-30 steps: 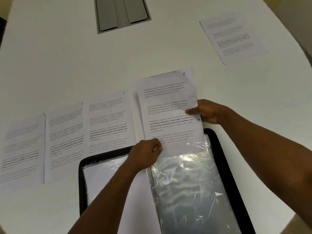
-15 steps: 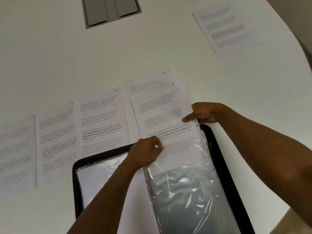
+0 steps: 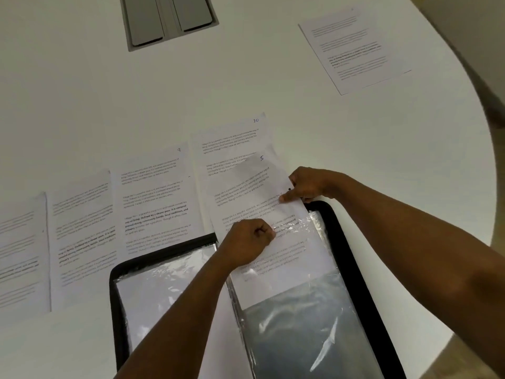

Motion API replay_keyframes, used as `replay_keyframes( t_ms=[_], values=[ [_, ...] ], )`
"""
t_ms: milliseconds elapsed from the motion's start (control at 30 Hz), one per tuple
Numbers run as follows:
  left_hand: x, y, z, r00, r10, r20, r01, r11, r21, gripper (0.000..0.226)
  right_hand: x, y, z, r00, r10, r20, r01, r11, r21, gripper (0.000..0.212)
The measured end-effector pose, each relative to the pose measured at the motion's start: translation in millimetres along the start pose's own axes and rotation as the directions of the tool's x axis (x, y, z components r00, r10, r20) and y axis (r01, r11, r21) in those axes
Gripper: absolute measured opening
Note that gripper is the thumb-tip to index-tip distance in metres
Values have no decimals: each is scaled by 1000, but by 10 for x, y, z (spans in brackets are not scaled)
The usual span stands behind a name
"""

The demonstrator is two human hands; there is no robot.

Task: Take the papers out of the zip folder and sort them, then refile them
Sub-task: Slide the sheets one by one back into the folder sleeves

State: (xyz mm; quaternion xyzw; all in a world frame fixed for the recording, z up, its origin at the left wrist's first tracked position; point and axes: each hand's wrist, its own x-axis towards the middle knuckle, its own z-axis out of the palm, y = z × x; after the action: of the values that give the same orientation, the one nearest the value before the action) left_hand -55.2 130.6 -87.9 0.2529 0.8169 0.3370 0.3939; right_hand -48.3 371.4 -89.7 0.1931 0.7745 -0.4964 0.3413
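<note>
While sheet 5 [image 3: 254, 198] enters clear sleeve [image 3: 297, 318] at frame centre, left hand [image 3: 247, 242] pinches sleeve mouth; right hand [image 3: 306, 186] pinches sheet edge. Feed straight, avoid creasing.

White table [image 3: 273, 86]: papers [image 3: 153, 203], zip folder [image 3: 352, 258].

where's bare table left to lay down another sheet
Bare table lies between the grey hatch, the lone sheet and the row of sheets. It is crowded near the folder, where both hands work.
</note>
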Motion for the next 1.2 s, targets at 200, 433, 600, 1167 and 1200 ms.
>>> replay_keyframes(
  t_ms=[200, 433, 600, 1167, 1200],
  values=[
    [-15, 32, 39, 998, -16, -68, 17, 1000, 8, 14, -112, -7, -86, 985, 118, 125, -96, 980, -174, 37],
    [-21, 57, 73, 996, -44, -78, 44, 999, -4, 14, -71, 60, -60, 999, 51, -3, -51, 999, 6, 62],
    [-30, 76, 86, 994, -47, -99, 46, 999, -12, 16, -143, 14, -71, 974, 172, 149, -104, 919, -380, 29],
    [-52, 66, 97, 991, -7, -132, 16, 998, 65, 19, -232, -147, 149, 966, 51, 254, 114, 795, -595, 10],
    [-54, 67, 98, 991, -4, -135, 14, 997, 70, 19, -250, -164, 155, 963, 57, 264, 123, 778, -616, 13]
  ],
)
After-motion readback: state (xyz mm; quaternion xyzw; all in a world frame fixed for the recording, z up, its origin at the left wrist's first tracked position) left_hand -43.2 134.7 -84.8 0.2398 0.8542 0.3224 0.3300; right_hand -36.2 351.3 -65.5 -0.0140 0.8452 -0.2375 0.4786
